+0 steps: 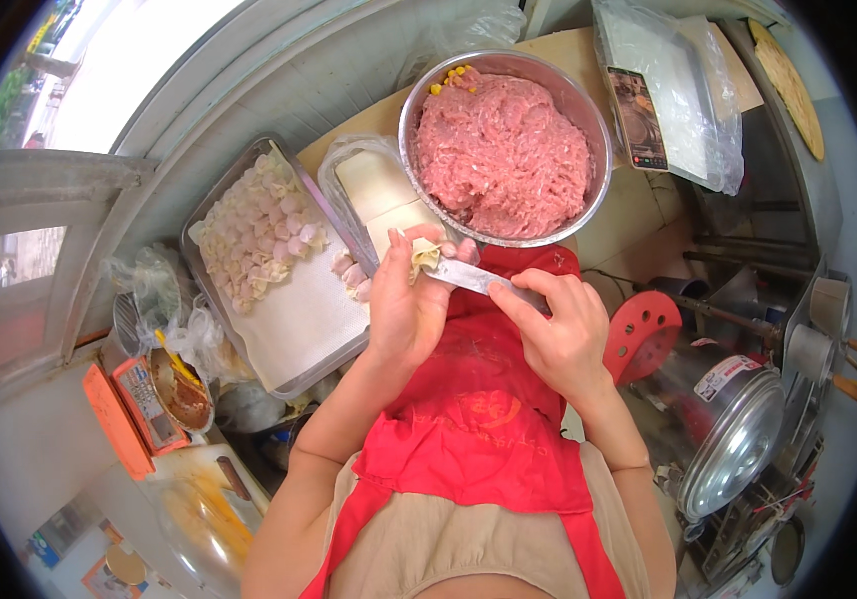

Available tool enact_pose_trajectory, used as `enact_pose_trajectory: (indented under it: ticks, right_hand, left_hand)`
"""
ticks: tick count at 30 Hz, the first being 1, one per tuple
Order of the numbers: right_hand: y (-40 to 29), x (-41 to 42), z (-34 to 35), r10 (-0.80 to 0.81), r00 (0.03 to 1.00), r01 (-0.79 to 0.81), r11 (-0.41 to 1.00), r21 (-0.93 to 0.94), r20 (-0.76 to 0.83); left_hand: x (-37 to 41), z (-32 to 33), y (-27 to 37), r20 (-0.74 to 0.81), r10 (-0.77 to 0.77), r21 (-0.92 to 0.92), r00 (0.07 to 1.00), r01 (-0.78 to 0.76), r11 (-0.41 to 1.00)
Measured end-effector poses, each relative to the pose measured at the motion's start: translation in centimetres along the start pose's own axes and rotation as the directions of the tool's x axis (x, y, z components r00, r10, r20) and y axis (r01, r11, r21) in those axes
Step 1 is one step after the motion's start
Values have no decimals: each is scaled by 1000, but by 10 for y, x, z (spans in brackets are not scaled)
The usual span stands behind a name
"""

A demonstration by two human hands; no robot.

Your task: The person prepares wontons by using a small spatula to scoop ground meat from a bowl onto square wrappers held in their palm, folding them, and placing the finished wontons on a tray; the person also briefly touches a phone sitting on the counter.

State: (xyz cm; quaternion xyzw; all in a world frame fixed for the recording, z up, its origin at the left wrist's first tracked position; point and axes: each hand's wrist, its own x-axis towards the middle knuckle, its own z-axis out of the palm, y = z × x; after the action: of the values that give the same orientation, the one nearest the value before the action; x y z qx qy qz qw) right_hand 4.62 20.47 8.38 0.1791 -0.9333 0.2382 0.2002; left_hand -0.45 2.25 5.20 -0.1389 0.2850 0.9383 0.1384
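Note:
My left hand cups a gathered dumpling wrapper, its pleated edges showing between thumb and fingers. A flat metal spatula is in my right hand, its blade tip touching the wrapper. Just beyond my left fingers lies a stack of square wrappers in a plastic bag. The steel bowl above my hands holds pink minced meat, with some yellow corn kernels at its upper left. To the left, a tray carries many folded dumplings, several of them near my left wrist.
A clear plastic bag over a flat tray sits at the upper right, beside a printed box. Right of me are a red perforated stool and a large lidded steel pot. An orange scale and a stained bowl stand lower left.

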Motion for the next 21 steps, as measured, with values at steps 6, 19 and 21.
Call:
enact_pose_trajectory:
  ticks: [6,19,21]
  right_hand:
    - [-2,2,-6,-56,998,55,998,32,14]
    - [-2,7,-4,-12,999,8,997,81,39]
    - [0,7,-3,-20,997,12,992,124,68]
  left_hand:
    - [8,-19,-2,102,14,-180,995,4,984]
    - [-13,-18,6,81,111,521,990,-137,842]
    - [-16,-23,3,93,113,471,989,-143,870]
